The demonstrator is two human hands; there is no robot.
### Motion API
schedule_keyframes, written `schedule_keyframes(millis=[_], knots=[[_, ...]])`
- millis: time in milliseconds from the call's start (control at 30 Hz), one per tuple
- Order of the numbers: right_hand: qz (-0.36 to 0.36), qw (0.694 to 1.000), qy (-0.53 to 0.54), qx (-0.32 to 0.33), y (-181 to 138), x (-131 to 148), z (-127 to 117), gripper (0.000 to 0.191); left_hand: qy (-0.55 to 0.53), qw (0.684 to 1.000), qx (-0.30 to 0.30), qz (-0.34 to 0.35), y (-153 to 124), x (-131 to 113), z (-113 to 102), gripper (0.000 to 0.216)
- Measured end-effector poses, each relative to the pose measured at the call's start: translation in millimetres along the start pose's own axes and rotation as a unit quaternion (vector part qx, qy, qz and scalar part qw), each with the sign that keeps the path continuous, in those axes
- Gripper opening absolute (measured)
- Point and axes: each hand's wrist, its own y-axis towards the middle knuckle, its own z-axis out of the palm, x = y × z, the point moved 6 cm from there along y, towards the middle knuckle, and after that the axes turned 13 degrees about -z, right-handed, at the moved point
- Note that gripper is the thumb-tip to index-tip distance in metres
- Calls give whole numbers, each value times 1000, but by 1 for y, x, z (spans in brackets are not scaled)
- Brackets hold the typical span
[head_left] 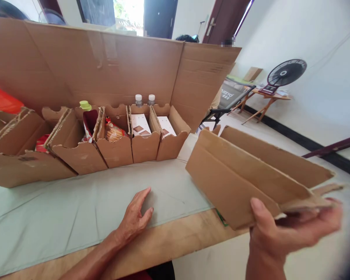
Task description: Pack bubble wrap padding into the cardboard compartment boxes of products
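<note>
My right hand (pixel 288 229) grips the near corner of an open-topped cardboard box (pixel 236 175), thumb on its side wall and fingers round its end. The box is tilted at the table's right edge, and its inside is mostly hidden from me. Over the pale green cloth (pixel 105 202) my left hand (pixel 138 212) is open, fingers stretched forward, holding nothing. Beyond it stands a row of cardboard boxes (pixel 116 153). Inside them I see a red food packet (pixel 115 130), white printed cartons (pixel 140 124) and a dark red packet (pixel 90 120).
Behind the row rises a tall cardboard panel (pixel 134 70). Two white-capped bottles (pixel 138 99) and a green-capped container (pixel 85 105) poke up behind the boxes. A bare wooden strip (pixel 192 233) forms the table's front edge. To the right are a folding chair (pixel 233 95) and a fan (pixel 286 74).
</note>
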Motion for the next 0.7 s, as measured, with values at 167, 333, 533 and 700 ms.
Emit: schedule_keyframes(millis=[167,333,533,700], knots=[[36,997,-69,19,13,-69,79,114,13,1000,-2,24,0,-1,4,58],[54,992,-87,74,-11,-111,169,116,11,998,-18,58,0,-1,6,55],[21,986,-40,158,-55,-117,203,115,28,996,-27,75,-2,-6,6,49],[0,986,-34,165,-60,-114,205,114,41,995,-30,83,-3,-8,6,46]])
